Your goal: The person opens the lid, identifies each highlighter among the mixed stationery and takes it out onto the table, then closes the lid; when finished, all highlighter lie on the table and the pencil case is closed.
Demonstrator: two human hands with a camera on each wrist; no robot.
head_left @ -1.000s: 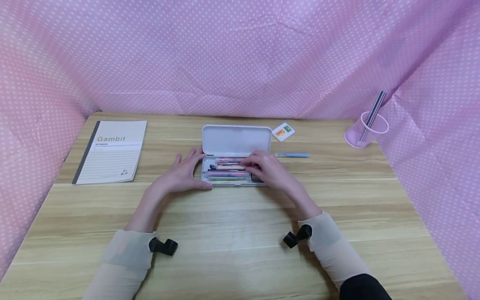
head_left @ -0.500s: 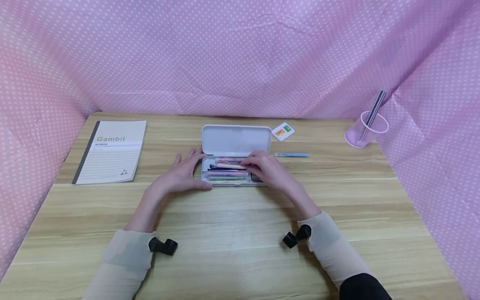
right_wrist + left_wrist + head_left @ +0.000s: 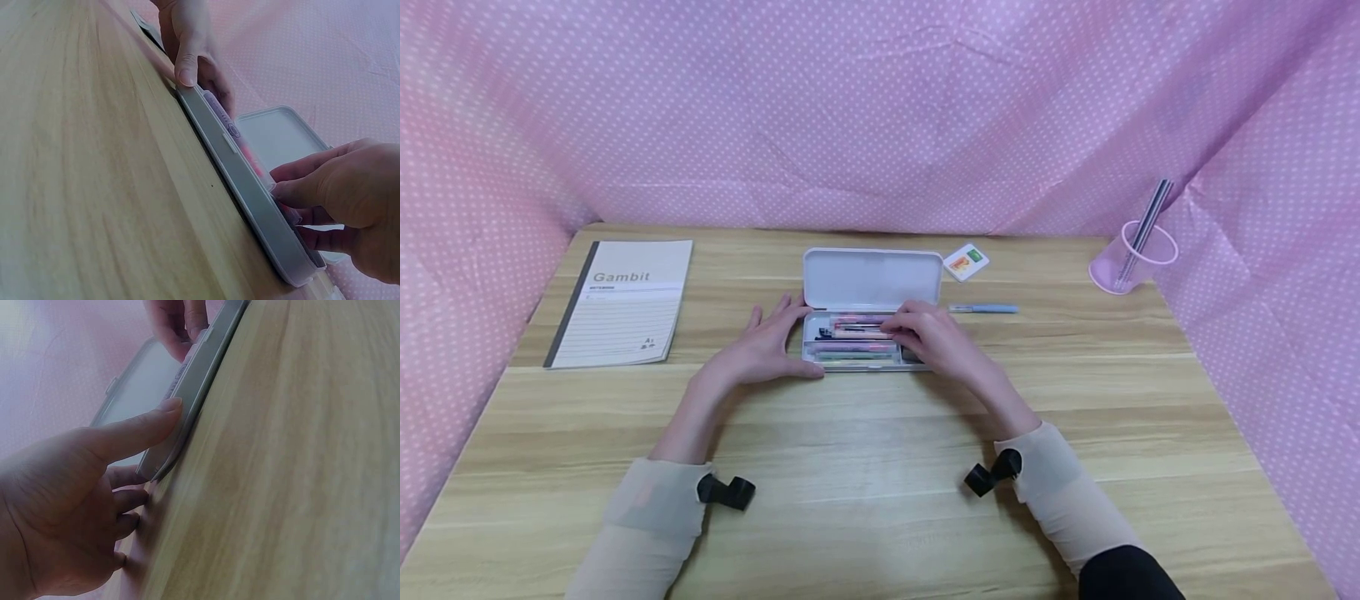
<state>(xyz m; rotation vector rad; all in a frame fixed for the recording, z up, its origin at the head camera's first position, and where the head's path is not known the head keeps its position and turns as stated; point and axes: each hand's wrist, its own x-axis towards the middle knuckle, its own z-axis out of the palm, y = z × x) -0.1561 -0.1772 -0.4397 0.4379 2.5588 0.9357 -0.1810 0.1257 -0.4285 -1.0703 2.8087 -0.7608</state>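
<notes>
An open white pencil case (image 3: 872, 279) lies at the middle of the table, its lid tipped back. Several pens lie lengthwise in its tray, among them a pale pink pen (image 3: 853, 334) and a purple-pink one (image 3: 222, 115). My left hand (image 3: 760, 346) holds the left end of the case, thumb on the front wall and index finger at the back corner. Over the tray's right part, my right hand (image 3: 936, 337) pinches the end of the pale pink pen between thumb and fingers. The pen's gripped end is hidden under those fingers. A dark item (image 3: 910, 356) shows partly below that hand.
Right of the case lies a blue pen (image 3: 985, 308), with a small white eraser-like block (image 3: 966, 262) behind it. A notebook (image 3: 621, 304) lies at the left. A pink cup (image 3: 1108, 271) holding striped pencils (image 3: 1148, 218) stands tilted-looking at the far right.
Both hands stay nearly in place. The pale pink pen under my right fingers shifted and tilted slightly within the tray, then came back lower among the other pens.
</notes>
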